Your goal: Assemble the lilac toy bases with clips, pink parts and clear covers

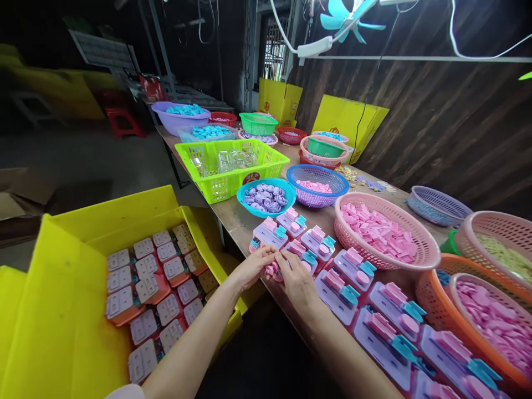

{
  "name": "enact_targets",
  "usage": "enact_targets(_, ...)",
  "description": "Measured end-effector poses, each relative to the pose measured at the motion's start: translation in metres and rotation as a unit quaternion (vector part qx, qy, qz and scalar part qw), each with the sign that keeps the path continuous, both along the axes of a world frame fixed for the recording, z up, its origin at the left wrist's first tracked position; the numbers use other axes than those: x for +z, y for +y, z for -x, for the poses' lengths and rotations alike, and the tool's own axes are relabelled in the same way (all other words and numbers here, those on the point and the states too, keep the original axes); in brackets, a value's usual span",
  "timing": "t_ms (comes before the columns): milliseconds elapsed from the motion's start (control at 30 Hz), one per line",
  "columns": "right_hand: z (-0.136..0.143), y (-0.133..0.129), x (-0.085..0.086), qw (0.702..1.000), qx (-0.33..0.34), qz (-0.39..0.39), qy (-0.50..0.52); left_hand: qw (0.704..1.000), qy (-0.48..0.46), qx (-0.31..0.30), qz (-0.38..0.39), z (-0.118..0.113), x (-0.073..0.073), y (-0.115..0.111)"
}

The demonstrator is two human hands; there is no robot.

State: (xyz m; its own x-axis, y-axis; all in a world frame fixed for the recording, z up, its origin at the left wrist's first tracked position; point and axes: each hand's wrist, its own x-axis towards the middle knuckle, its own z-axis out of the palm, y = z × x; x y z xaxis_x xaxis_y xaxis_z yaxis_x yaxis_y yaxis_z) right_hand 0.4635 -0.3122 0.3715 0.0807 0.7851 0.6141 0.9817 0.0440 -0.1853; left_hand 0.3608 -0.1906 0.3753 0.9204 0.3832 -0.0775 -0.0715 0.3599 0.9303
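My left hand (254,268) and my right hand (296,275) meet at the table's near edge, fingers closed around a small pink piece (271,269) that they largely cover. Beneath and beside them are lilac-topped toy units (337,295) with pink and turquoise parts, in rows running to the lower right. Just beyond the hands stands a turquoise bowl of purple pieces (266,198). A pink basket (428,252) holding flat pink pieces is to the right of the units.
On the left, a yellow box (78,238) holds several finished-looking units. A lime basket (216,191) of clear parts, a blue-rimmed basket (320,194) and an orange basket (430,291) stand on the table. A turquoise fan (347,19) hangs above.
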Motion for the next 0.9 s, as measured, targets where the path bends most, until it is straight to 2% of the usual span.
enact_targets(100, -0.005, 0.019, -0.001, 0.998, 0.020, -0.029, 0.055, 0.999, 0.011, 0.014, -0.048, 0.002, 0.002, 0.009)
enact_targets(167, -0.011, 0.032, -0.002, 0.993, 0.006, -0.054, 0.102, 0.990, 0.026, 0.061, -0.127, 0.004, 0.003, 0.016)
enact_targets(300, -0.016, 0.059, -0.004, 0.983, -0.043, -0.070, 0.163, 0.923, 0.045, 0.237, -0.300, 0.003, 0.001, 0.028)
enact_targets(367, -0.016, 0.069, -0.006, 0.985, -0.056, -0.047, 0.155, 0.901, 0.048, 0.271, -0.336, 0.001, -0.002, 0.031)
enact_targets(567, -0.012, 0.078, -0.012, 0.992, -0.121, 0.024, 0.024, 0.905, 0.051, 0.255, -0.336, -0.001, -0.007, 0.040)
enact_targets(767, -0.009, 0.073, -0.010, 0.978, -0.149, 0.028, -0.145, 0.917, 0.071, 0.224, -0.323, 0.002, -0.008, 0.053)
enact_targets(900, -0.011, 0.071, -0.011, 0.973, -0.169, 0.007, -0.158, 0.921, 0.072, 0.217, -0.314, 0.002, -0.010, 0.055)
